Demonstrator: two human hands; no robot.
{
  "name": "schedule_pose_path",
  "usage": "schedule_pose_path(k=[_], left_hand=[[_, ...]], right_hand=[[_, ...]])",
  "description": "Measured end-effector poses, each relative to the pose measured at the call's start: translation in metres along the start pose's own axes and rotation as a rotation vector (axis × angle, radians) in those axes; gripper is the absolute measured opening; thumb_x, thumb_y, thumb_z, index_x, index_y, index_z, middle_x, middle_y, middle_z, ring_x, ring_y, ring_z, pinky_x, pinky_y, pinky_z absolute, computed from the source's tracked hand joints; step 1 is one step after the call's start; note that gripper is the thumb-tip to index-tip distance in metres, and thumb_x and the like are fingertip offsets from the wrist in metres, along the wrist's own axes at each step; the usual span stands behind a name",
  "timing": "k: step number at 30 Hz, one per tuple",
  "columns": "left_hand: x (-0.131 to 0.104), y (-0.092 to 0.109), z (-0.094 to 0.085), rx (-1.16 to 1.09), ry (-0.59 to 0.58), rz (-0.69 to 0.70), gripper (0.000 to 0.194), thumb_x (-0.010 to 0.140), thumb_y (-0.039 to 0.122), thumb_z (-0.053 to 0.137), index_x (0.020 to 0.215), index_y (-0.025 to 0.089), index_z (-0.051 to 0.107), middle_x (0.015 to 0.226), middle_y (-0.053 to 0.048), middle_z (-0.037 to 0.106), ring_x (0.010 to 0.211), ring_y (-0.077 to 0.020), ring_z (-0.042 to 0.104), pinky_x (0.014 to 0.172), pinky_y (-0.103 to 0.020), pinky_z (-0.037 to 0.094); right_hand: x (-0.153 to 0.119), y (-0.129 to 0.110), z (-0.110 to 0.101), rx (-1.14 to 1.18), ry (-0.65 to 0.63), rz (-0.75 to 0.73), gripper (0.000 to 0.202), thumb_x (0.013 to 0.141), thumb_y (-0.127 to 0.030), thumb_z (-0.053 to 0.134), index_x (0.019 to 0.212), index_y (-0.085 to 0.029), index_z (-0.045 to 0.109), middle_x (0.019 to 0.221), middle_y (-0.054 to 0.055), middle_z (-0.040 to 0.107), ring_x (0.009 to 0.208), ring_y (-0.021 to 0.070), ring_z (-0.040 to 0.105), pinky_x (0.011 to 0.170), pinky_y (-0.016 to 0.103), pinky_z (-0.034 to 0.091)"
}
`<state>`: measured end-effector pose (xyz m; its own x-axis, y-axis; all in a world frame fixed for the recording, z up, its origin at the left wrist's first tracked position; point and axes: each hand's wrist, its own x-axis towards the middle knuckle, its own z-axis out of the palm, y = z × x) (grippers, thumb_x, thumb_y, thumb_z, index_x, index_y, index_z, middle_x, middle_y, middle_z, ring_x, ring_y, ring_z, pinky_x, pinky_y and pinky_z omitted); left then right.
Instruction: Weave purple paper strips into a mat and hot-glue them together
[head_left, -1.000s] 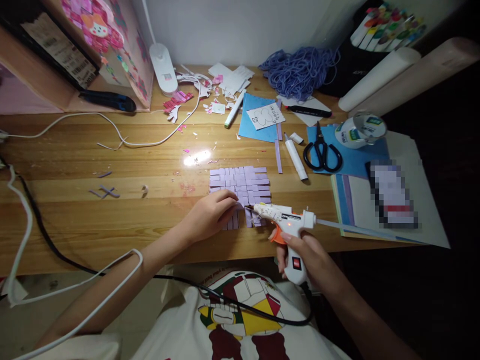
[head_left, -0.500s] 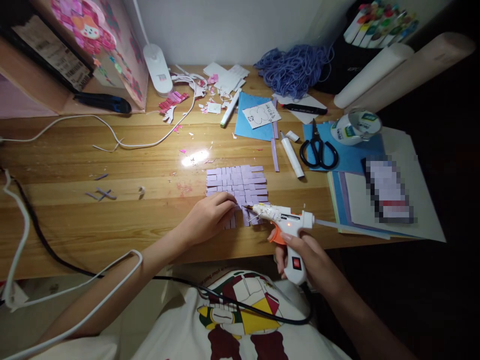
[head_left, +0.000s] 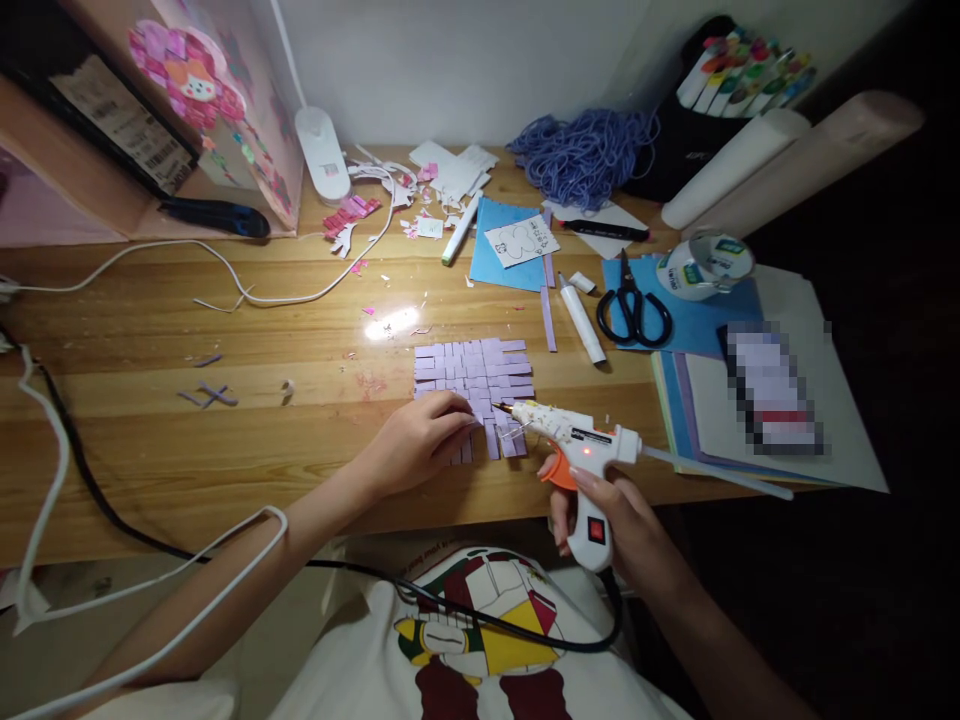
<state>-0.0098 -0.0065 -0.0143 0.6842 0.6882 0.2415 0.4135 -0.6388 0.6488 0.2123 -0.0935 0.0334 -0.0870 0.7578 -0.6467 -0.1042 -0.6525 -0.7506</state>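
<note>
A woven mat of purple paper strips (head_left: 472, 365) lies on the wooden desk, its strip ends sticking out unevenly. My left hand (head_left: 422, 437) rests on its lower left part, thumb and fingers pinching one of the paper strips. In my right hand (head_left: 611, 510) is a white hot glue gun (head_left: 581, 445) with an orange trigger and a glowing indicator light. Its nozzle points left, just over the mat close to my left fingertips. A clear glue stick (head_left: 720, 472) juts out of its back. Whether the nozzle touches the paper I cannot tell.
Black scissors (head_left: 634, 308), a white marker (head_left: 582, 320) and a tape roll (head_left: 705, 265) lie to the right, near a phone (head_left: 772, 385) on stacked paper. Blue yarn (head_left: 581, 155) and paper scraps sit at the back. A black cord (head_left: 480, 605) crosses my lap.
The glue gun's nozzle has risen slightly and shifted right, away from my left fingertips, and the gun is tilted more. My left hand keeps its pinch on the strip. The view has shifted slightly.
</note>
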Motion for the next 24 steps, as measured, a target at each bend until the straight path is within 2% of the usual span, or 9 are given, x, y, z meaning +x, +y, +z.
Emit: schedule_pose_path(k=[5,11,16,20,24], left_hand=[[0.0011,-0.0008,-0.0007,0.038,-0.02,0.021,0.024,0.093,0.018,0.041,0.107,0.016,0.061,0.104,-0.012,0.061,0.093,-0.0192,0.056,0.078,-0.035,0.05],[0.0014,-0.0027,-0.0006,0.104,-0.027,0.061,0.025,0.093,0.018,0.041,0.108,0.015,0.061,0.104,-0.011,0.061,0.091,-0.019,0.056,0.077,-0.034,0.05],[0.0017,-0.0049,0.0006,0.204,-0.036,0.161,0.024,0.093,0.017,0.041,0.106,0.013,0.062,0.097,-0.01,0.064,0.084,-0.018,0.057,0.072,-0.031,0.049],[0.0018,-0.0056,0.0014,0.275,-0.043,0.225,0.022,0.094,0.017,0.042,0.101,0.012,0.063,0.093,-0.01,0.066,0.082,-0.0183,0.057,0.07,-0.031,0.049],[0.0017,-0.0015,-0.0017,0.253,-0.006,0.193,0.021,0.093,0.017,0.043,0.1,0.011,0.062,0.094,-0.009,0.067,0.084,-0.0179,0.059,0.072,-0.03,0.05]], right_hand=[[0.0008,0.0002,0.0019,0.047,0.032,-0.032,0.037,0.082,-0.051,0.05,0.092,-0.017,0.052,0.048,-0.001,0.058,0.041,0.0139,0.052,0.042,0.024,0.042],[0.0019,0.0015,0.0031,0.093,0.048,-0.055,0.031,0.083,-0.048,0.051,0.083,-0.017,0.051,0.047,-0.001,0.058,0.041,0.0124,0.052,0.041,0.021,0.042],[0.0023,0.001,0.0046,0.128,0.038,-0.084,0.029,0.083,-0.045,0.052,0.089,-0.017,0.052,0.047,-0.002,0.059,0.04,0.0107,0.051,0.041,0.018,0.042],[0.0039,0.0017,0.0056,0.149,0.024,-0.09,0.029,0.083,-0.046,0.052,0.086,-0.018,0.052,0.048,-0.002,0.059,0.04,0.0103,0.052,0.04,0.017,0.042],[0.0059,0.0006,0.0073,0.197,0.005,-0.132,0.031,0.082,-0.048,0.053,0.091,-0.018,0.053,0.049,-0.002,0.06,0.041,0.0104,0.053,0.041,0.017,0.042]])
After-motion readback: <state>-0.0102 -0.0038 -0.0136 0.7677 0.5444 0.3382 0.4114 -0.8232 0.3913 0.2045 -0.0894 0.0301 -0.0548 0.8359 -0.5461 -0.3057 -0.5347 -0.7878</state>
